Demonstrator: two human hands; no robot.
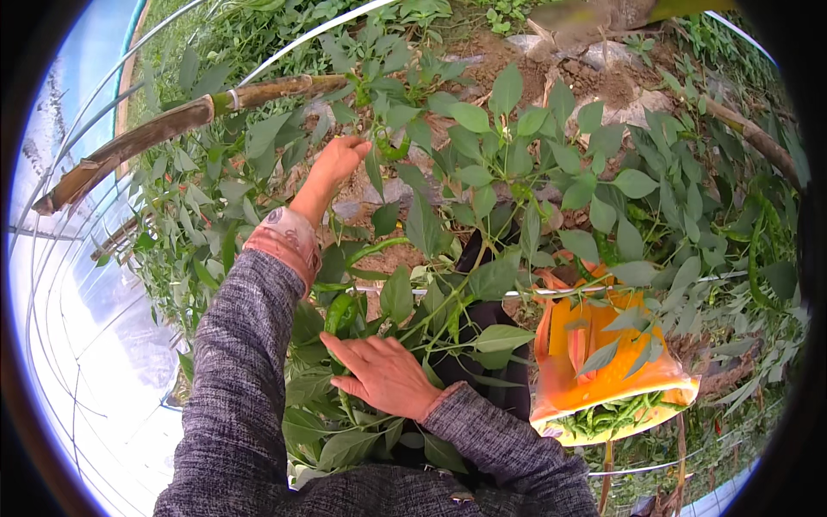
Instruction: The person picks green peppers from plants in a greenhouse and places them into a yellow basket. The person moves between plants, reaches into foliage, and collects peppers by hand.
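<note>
My left hand (336, 165) reaches up among pepper plants, its fingertips beside a curled green chili pepper (393, 150); whether it touches the stem cannot be told. Lower down, my right hand (386, 375) lies palm down with fingers spread near a thick green pepper (340, 313); the index fingertip is by the pepper's lower end, and what is under the palm is hidden. A long slim pepper (378, 249) hangs between the two hands. To the right, an orange plastic bag (607, 362) lies with its mouth open, and picked green chilies (604, 417) show inside.
A bamboo pole (155, 129) crosses the upper left. A white cord (517, 293) runs sideways through the plants, and pale hoops (310, 35) arch above. Another pole (749, 129) stands at the right. Plastic sheeting (116, 323) lines the left; bare soil (601, 84) shows between rows.
</note>
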